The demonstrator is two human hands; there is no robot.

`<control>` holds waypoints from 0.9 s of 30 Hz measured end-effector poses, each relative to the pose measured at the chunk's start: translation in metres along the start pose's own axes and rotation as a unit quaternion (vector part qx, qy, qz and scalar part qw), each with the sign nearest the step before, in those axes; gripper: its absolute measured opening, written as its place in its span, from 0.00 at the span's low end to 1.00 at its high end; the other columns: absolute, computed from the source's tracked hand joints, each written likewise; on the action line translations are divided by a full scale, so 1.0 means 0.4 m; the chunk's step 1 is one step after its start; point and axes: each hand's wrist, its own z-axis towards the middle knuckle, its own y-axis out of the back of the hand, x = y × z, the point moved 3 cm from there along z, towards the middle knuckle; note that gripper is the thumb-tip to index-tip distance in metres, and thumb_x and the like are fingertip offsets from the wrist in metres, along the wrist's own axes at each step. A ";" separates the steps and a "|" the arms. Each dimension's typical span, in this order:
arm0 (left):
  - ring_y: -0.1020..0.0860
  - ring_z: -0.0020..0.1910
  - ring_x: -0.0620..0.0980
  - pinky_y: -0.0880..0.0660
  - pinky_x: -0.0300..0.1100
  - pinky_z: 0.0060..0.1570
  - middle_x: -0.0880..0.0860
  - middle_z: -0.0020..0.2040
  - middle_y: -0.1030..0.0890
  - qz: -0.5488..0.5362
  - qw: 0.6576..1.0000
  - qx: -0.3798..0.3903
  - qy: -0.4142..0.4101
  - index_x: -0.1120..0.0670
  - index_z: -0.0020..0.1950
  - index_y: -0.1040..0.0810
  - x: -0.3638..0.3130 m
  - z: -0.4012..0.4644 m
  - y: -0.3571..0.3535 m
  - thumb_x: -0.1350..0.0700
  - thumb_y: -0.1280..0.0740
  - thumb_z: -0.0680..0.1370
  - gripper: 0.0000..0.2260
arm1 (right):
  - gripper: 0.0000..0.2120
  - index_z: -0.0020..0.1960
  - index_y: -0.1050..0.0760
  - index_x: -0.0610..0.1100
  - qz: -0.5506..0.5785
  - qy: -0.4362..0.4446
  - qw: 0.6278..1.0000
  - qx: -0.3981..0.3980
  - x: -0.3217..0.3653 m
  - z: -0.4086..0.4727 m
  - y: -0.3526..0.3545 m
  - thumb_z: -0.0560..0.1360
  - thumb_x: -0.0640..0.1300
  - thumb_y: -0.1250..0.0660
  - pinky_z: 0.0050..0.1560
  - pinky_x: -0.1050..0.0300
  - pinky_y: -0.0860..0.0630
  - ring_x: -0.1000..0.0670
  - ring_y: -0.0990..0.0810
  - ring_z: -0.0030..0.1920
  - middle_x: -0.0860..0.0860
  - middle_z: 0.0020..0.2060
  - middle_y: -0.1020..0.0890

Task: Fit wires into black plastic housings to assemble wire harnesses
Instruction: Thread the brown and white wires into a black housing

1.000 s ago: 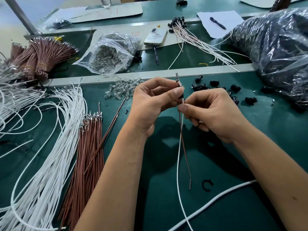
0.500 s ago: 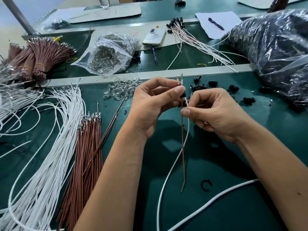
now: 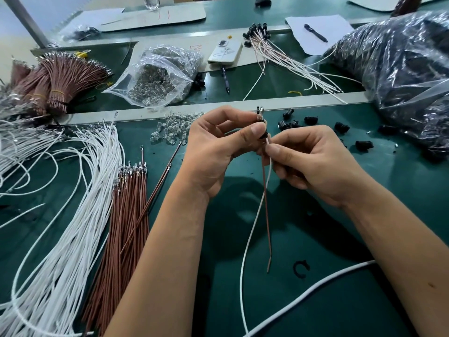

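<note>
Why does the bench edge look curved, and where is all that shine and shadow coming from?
Head view: the wide-angle lens bows the grey bench rail; overhead light glares off the clear plastic bag and the dark bag; the left hand and right hand cast soft shadows on the green mat; focus is sharp throughout.

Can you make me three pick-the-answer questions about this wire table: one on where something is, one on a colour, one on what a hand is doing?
1. Where does the phone lie?
A. beyond the metal rail
B. on the brown wires
C. under a hand

2. What colours are the two wires hanging from the hands?
A. blue, green
B. white, brown
C. black, yellow

3. What is the left hand doing?
A. lying flat
B. pinching the black housing
C. holding a pen

Answers: 1 A, it lies past the rail. 2 B, white wire and brown wire hang down. 3 B, thumb and fingers pinch it.
</note>
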 end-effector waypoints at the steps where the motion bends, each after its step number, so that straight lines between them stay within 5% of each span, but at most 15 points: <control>1: 0.17 0.36 0.56 0.18 0.46 0.42 0.59 0.40 0.17 0.002 1.000 0.001 0.000 0.59 0.41 0.20 0.000 0.000 -0.001 0.65 0.25 0.67 0.06 | 0.05 0.45 0.14 0.43 -0.004 0.008 1.000 -0.004 0.000 0.000 0.001 0.75 0.45 0.26 0.20 0.63 0.34 0.53 0.25 0.27 0.46 0.33 0.17; 17: 0.16 0.38 0.55 0.19 0.43 0.43 0.57 0.40 0.15 -0.020 1.000 -0.014 0.012 0.59 0.42 0.19 0.009 0.003 -0.004 0.65 0.26 0.67 0.06 | 0.08 0.38 0.16 0.40 -0.031 0.002 0.999 -0.018 -0.009 0.004 0.012 0.68 0.44 0.21 0.22 0.62 0.31 0.48 0.29 0.23 0.43 0.25 0.22; 27: 0.16 0.42 0.55 0.19 0.44 0.50 0.57 0.43 0.15 -0.027 0.999 0.016 0.011 0.56 0.43 0.17 0.006 0.003 0.002 0.72 0.28 0.68 0.12 | 0.12 0.41 0.20 0.33 -0.021 0.011 0.999 -0.024 -0.009 0.004 0.007 0.69 0.41 0.23 0.22 0.63 0.30 0.53 0.26 0.23 0.48 0.25 0.21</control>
